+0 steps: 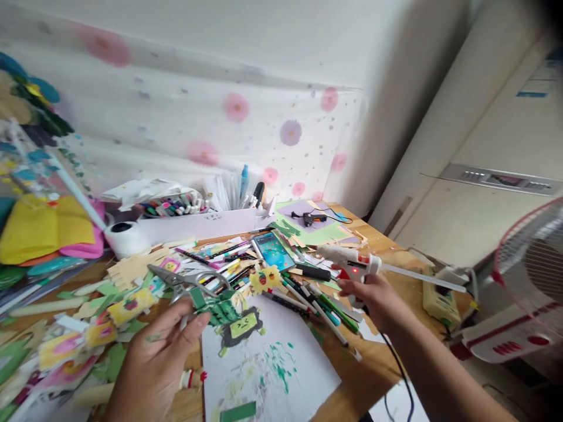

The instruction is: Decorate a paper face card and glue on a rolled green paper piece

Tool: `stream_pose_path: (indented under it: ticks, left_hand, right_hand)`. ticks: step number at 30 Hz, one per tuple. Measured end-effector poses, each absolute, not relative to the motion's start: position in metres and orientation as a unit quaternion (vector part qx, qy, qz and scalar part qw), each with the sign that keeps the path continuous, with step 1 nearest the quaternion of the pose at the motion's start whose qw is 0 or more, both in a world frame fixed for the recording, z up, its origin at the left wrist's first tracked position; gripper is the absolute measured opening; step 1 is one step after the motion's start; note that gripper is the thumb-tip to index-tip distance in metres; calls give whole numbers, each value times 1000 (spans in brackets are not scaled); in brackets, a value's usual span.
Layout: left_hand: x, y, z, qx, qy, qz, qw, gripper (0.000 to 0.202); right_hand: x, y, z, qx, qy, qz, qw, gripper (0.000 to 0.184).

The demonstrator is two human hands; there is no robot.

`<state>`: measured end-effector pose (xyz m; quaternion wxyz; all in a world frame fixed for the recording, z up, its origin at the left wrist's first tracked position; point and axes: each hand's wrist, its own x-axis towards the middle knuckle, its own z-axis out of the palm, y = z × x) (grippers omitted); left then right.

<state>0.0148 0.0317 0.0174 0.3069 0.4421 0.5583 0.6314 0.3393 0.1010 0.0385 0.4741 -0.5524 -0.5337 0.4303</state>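
My left hand point(153, 351) pinches a green painted paper cutout point(216, 309) with dark stripes between thumb and fingers. Just behind it lie grey metal scissors point(169, 282). My right hand point(373, 296) is closed around the handle of a white and red hot glue gun point(352, 262). A red light glows on its side, and a long glue stick sticks out of its back to the right. Under my left hand's cutout, a dark-edged paper piece with a green drawn face point(243, 326) lies on a paint-smeared white sheet point(268, 384). A yellow cutout point(265, 279) rests above it.
Pens and markers point(325, 308) are strewn mid-table around a phone point(273, 252). A pen box point(197, 225) stands at the back beside a tape roll point(126, 239). Painted paper scraps point(132, 306) cover the left. A fan point(528, 305) and power strip point(441, 298) are on the right.
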Motion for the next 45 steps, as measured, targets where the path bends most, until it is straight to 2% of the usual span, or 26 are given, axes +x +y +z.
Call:
stream_pose_path:
  ticks: [2, 4, 9, 13, 18, 22, 30, 45]
  left_hand:
    - [12, 33, 19, 479, 565, 616, 270, 19]
    - [8, 36, 20, 508, 555, 621, 218, 20]
    - [-1, 40, 16, 564, 545, 612, 101, 7]
    - [-4, 39, 13, 600, 539, 590, 27, 10]
    - [0, 36, 17, 618, 539, 572, -11, 12]
    - [3, 35, 18, 610, 555, 565, -15, 11]
    - [5, 36, 15, 611, 561, 558, -9, 7]
    - [3, 37, 17, 540, 633, 552, 56, 13]
  right_hand:
    - [302, 100, 52, -470, -549, 518, 458, 36]
    - [274, 100, 61, -410, -578, 548, 445, 35]
    - [240, 101, 59, -321, -680, 498, 432, 32]
    - [230, 99, 50, -268, -733, 492, 386, 29]
    - [225, 94, 44, -256, -781, 446, 356, 23]
    - [224, 92, 40, -259, -811, 397, 342, 20]
    - [223, 92, 31, -300, -787, 422, 336, 17]
    - [210, 95, 31, -268, -584, 683, 349, 28]
